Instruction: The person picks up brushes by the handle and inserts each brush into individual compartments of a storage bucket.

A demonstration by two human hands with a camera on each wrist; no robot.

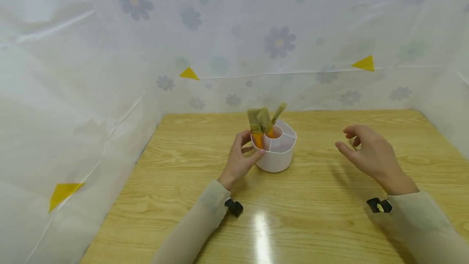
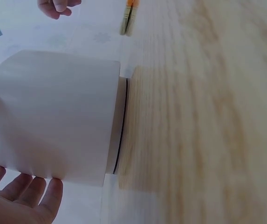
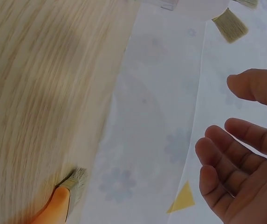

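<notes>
A white round organizer with divided compartments stands on the table. Several paintbrushes with orange handles stand in it bristles up, one flat paintbrush in the left compartment and others near the centre ring. My left hand grips the organizer's left side, thumb at the near rim and fingers around the far side. In the left wrist view the fingertips press its white wall. Over the table to the right, my right hand holds nothing, its fingers loosely bent. Another paintbrush lies below it, mostly hidden in the head view.
The wooden table ends at a back wall of white flowered sheeting. Similar sheeting hangs at the left and right. Yellow triangles mark the sheets.
</notes>
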